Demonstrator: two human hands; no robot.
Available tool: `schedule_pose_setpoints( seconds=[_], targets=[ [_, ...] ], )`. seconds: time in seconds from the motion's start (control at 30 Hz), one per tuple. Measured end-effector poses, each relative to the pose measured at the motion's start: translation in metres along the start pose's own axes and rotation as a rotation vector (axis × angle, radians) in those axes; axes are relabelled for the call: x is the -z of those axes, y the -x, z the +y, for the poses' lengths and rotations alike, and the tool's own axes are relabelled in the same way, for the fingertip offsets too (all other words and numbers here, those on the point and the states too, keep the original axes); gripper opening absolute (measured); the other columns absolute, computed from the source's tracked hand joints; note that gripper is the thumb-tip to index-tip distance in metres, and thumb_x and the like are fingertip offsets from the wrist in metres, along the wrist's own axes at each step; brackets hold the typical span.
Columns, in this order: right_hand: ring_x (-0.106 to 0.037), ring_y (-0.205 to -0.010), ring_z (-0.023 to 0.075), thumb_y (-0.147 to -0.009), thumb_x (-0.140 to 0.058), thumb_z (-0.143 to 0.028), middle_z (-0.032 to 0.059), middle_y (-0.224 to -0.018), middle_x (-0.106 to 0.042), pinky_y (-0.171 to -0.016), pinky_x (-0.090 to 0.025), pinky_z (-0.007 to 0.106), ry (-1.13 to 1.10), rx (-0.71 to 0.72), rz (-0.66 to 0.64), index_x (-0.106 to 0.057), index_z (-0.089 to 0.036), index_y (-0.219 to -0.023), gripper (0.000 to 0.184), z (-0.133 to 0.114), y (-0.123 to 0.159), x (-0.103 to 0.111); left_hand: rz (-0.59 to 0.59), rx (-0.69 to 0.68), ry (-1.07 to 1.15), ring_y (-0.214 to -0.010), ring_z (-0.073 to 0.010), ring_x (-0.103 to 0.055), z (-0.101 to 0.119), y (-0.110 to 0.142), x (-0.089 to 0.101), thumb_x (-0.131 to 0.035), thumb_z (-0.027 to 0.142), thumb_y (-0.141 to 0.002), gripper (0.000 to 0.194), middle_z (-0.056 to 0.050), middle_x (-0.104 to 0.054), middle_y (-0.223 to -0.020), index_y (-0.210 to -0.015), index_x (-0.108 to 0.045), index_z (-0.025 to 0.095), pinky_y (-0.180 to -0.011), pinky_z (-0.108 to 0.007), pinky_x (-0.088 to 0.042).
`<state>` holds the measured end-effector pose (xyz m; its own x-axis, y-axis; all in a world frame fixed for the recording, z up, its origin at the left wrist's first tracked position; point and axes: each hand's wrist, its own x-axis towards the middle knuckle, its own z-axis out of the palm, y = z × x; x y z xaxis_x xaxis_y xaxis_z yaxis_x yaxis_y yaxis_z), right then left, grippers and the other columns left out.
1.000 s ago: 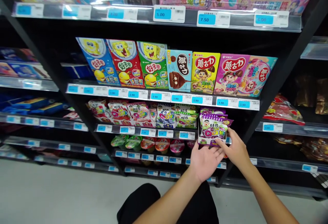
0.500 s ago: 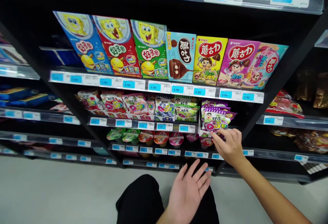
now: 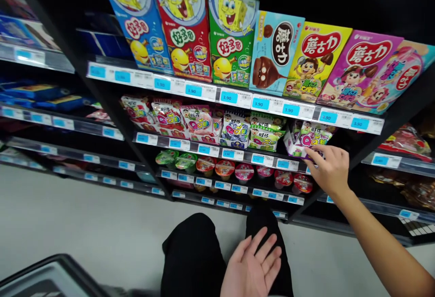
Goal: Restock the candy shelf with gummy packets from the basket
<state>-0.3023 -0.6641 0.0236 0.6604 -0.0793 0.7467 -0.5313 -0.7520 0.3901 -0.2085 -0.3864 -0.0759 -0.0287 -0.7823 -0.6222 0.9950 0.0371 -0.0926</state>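
At the bottom of the view, an open left hand (image 3: 252, 265) was held palm upward before black trousers (image 3: 190, 256), its fingers spread and nothing grasped. At the lower left corner, the dark rim of a grey plastic basket (image 3: 50, 272) was visible. Farther out, the right hand (image 3: 331, 168) was extended to the shelf, with its fingertips (image 3: 311, 152) laid against a purple-and-white foil packet of QQ gummy sweets (image 3: 307, 138). No clenching was seen, and whether the packet was pinched could not be told. The packet was tilted at the right end of its row, above small round jelly cups (image 3: 244, 172). Blue price labels (image 3: 260, 103) were fixed along the edges of the black metal shelving (image 3: 112, 102), apparently so that each price sat near its goods. Above, SpongeBob-printed cardboard boxes (image 3: 185, 30) and mushroom-shaped chocolate snack boxes (image 3: 316, 59) were angled outward, evidently to display their fronts.
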Motion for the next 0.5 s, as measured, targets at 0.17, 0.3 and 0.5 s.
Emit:
schedule_pose_setpoints(
  seconds=[0.17,0.3,0.5],
  targets=[
    [-0.056,-0.098,0.0301,-0.096,-0.059,-0.029,0.0109,-0.106,-0.069,-0.083,-0.036,0.044,0.046,-0.003,-0.094,-0.069,-0.020,-0.111,0.020,0.015,-0.014,-0.019,0.043,-0.063,-0.003,-0.104,-0.0276,-0.070,0.008,0.006,0.013,-0.050,0.032,-0.100,0.051,-0.014,-0.063,-0.133,-0.148,-0.044,0.018,-0.092,-0.038,-0.054],
    [-0.054,-0.098,0.0324,-0.091,-0.067,-0.038,0.0129,-0.105,-0.068,-0.085,-0.035,0.046,0.107,0.035,-0.161,-0.069,-0.017,-0.110,0.028,0.020,-0.020,-0.032,0.043,-0.047,0.059,-0.100,-0.0281,-0.071,0.014,0.005,0.024,-0.051,0.029,-0.099,0.052,-0.014,-0.066,-0.127,-0.149,-0.042,0.018,-0.089,-0.039,-0.055],
    [-0.057,-0.093,0.0290,-0.097,-0.060,-0.042,0.0117,-0.098,-0.070,-0.077,-0.034,0.041,-0.016,0.050,-0.231,-0.070,-0.017,-0.094,0.027,0.022,-0.023,-0.036,0.048,-0.026,0.099,-0.092,-0.0268,-0.072,0.023,-0.001,0.033,-0.049,0.027,-0.100,0.053,-0.012,-0.071,-0.116,-0.152,-0.038,0.022,-0.085,-0.040,-0.056]
  ],
)
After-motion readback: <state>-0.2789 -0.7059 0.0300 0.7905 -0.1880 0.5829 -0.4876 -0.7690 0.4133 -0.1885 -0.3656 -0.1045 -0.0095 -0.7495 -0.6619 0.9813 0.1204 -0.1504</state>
